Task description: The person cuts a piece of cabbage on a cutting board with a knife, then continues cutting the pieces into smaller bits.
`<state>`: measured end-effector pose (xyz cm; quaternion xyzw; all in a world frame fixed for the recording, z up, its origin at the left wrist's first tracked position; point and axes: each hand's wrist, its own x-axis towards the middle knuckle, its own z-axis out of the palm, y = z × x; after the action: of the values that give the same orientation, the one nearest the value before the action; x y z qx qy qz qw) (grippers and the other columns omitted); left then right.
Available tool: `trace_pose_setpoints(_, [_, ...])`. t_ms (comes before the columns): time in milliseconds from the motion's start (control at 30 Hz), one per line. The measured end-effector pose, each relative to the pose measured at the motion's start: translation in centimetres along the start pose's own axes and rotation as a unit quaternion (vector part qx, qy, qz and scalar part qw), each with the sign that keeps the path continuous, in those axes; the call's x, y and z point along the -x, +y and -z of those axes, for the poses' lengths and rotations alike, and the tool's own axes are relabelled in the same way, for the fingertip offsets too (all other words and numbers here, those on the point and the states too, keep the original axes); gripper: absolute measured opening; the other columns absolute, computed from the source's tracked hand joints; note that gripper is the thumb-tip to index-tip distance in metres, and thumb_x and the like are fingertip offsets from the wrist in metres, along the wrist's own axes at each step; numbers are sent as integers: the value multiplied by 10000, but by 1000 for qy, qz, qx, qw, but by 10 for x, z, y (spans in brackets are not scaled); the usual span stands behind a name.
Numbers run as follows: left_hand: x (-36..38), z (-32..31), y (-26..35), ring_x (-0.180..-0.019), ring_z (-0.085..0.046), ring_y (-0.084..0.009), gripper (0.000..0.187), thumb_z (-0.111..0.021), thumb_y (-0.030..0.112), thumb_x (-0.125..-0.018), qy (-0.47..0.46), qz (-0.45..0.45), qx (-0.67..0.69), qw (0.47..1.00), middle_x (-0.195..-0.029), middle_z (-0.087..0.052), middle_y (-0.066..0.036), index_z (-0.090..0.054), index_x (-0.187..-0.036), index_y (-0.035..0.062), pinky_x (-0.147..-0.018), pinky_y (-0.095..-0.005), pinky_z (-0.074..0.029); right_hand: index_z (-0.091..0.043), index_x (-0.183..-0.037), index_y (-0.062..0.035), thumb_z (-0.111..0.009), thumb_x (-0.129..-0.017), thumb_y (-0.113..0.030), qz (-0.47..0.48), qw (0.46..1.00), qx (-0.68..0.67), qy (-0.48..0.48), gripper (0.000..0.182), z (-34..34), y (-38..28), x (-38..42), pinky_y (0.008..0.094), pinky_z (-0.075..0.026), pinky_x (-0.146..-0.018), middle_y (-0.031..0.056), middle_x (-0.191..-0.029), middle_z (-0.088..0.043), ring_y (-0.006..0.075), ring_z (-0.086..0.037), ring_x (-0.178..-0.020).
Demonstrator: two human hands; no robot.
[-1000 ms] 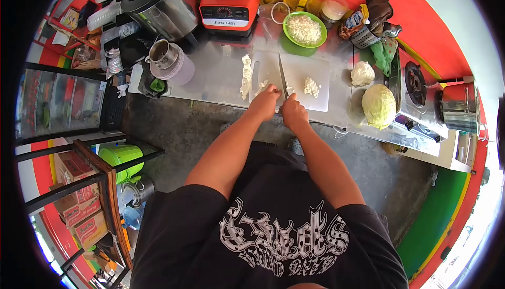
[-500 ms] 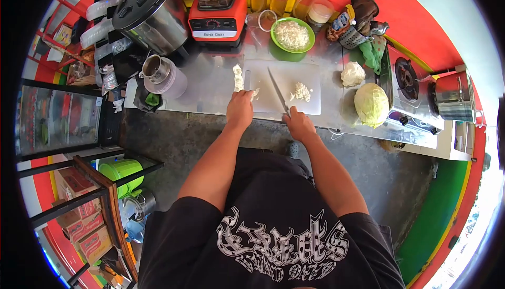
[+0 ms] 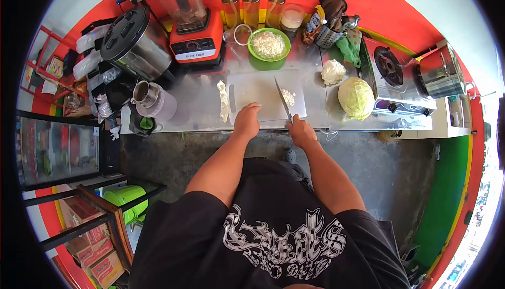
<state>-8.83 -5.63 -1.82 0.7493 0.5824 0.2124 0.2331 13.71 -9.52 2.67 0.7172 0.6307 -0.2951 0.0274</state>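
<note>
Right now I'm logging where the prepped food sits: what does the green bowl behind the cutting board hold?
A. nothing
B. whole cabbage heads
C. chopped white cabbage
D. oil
C: the green bowl behind the cutting board is filled with finely chopped white pieces, while the whole cabbage lies on the counter to its right.

We saw a white cutting board [image 3: 263,92], a green bowl [image 3: 252,52], a pale green cabbage [image 3: 356,98] and a red blender base [image 3: 197,44].
</note>
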Motion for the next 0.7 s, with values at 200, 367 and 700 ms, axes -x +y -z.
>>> trace_pose_setpoints(200, [-10, 6, 21, -1126, -617, -330, 361, -589, -79, -816, 19, -86, 25, 996, -1257, -663, -101, -705, -1141, 27, -1002, -429, -506, -510, -1166, -29, -548, -1016, -382, 48, 999, 2, 10, 385, 7, -9, -6, 559, -522, -903, 279, -1093, -706, 472, -669, -1052])
trace_pose_setpoints(367, [-14, 8, 28, -1062, -627, -350, 254, -690, -15, -816, 27, 19, 44, 999, -1013, -677, -128, -722, -1058, 56, -934, -448, -513, -530, -1155, -21, -555, -1021, -373, 73, 997, 0, -12, 377, 13, -25, -12, 544, -525, -915, 272, -1095, -708, 456, -673, -1056])
trace_pose_setpoints(700, [-29, -3, 17, -1016, -651, -364, 106, -674, 63, -858, -40, 1, -22, 999, -995, -682, -148, -746, -934, 45, -868, -471, -524, -520, -1115, -16, -530, -1043, -344, 98, 992, 72, -21, 335, -3, -38, -19, 532, -535, -875, 246, -1033, -721, 427, -694, -1017])
